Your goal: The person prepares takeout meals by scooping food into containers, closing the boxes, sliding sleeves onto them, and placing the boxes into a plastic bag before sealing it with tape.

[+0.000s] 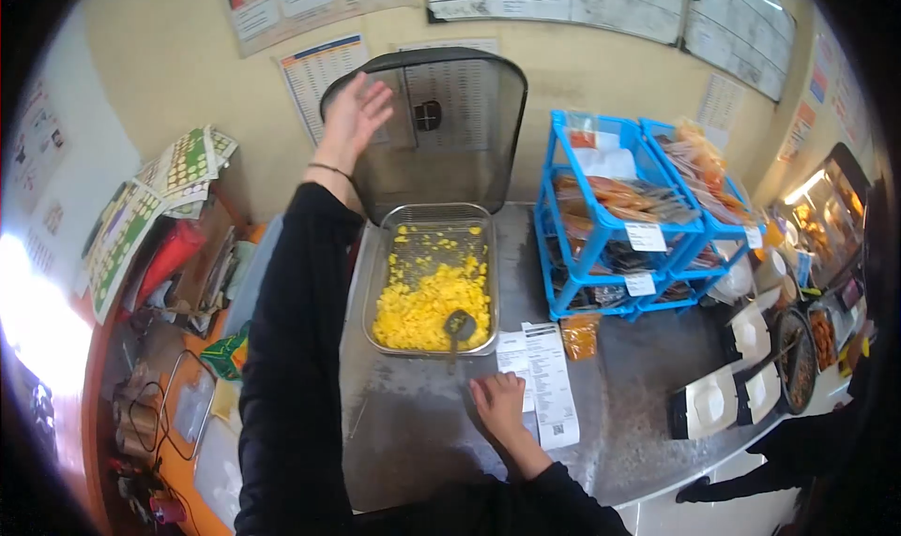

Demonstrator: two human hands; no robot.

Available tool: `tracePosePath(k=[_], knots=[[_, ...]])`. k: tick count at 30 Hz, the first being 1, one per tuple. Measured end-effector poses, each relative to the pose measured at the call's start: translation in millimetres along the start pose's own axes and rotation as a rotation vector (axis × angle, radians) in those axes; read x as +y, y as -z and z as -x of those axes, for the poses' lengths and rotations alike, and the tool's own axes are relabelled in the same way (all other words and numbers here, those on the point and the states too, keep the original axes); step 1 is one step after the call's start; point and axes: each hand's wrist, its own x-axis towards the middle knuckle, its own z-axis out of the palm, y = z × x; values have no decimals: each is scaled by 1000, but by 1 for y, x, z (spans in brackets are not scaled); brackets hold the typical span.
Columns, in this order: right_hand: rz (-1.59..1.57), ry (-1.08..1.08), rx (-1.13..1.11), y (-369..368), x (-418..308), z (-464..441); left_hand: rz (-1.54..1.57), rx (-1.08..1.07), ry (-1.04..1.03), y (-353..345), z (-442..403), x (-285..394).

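Left hand [357, 116] is held with fingers spread before the dark lid [469, 165], propped upright behind the food tray [450, 219]; contact cannot be confirmed. Right hand [501, 405] is loosely curled near receipts [554, 386], nothing visibly grasped. Probably light, stiff, the lid is best gripped by its rim [432, 57].

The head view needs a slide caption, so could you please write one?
Left hand before a raised lid, right hand beside receipts, yellow food in a container.
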Motion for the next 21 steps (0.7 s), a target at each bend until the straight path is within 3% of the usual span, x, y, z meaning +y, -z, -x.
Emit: tracePosePath(k=[1,4,5,6,9,10,12,13,15,18,21], knots=[[-19,5,118,-10,-6,-18,-102,-31,-32,9,13,-9],[257,-8,139,-25,-18,-57,-416,27,-114,41,74,-52],[267,-23,157,-33,-15,-64,-453,33,-270,72,89,-80],[253,-25,134,-38,-14,-68,-637,91,-330,105,106,-101],[196,13,87,-44,-11,-81,-541,412,-278,164,190,-146],[163,12,-43,-45,-14,-90,-534,550,-282,185,208,-166],[108,2,-317,-46,-21,-106,-576,582,-269,218,234,-202],[223,317,-260,-51,-22,-113,-533,610,-232,221,240,-213],[377,441,-331,-51,-48,-127,-445,653,-165,219,248,-229],[531,594,-462,-62,-64,-137,-194,547,-116,205,248,-233],[594,692,-611,-78,-64,-143,-276,538,-98,200,247,-232]])
